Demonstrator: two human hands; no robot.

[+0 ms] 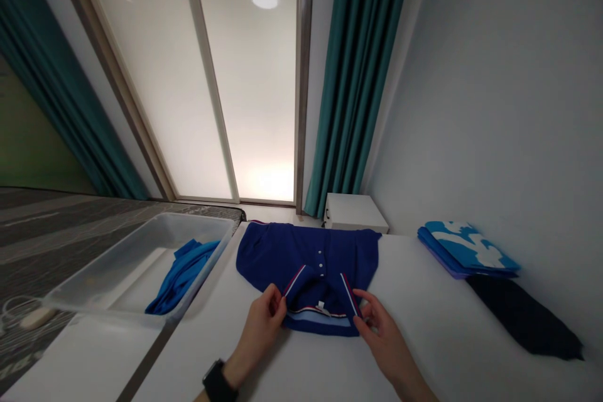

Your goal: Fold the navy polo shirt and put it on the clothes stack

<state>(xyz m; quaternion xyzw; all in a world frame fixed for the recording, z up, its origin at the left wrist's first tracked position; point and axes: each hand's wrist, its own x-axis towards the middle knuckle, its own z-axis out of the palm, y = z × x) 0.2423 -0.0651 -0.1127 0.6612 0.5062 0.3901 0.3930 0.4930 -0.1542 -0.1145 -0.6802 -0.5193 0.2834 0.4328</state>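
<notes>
A navy polo shirt (308, 264) with a red-and-white trimmed collar lies partly folded on the white table (424, 301), collar toward me. My left hand (264, 323) pinches the left side of the collar, fingers closed on the cloth; a black watch sits on that wrist. My right hand (379, 326) grips the right collar edge, thumb and fingers pressed on the fabric.
A clear plastic bin (117, 267) at the left holds a bright blue garment (183, 273). At the right lie a folded blue-and-white cloth (466, 248) and a dark garment (522, 317). A small white cabinet (355, 212) stands behind the table beside teal curtains.
</notes>
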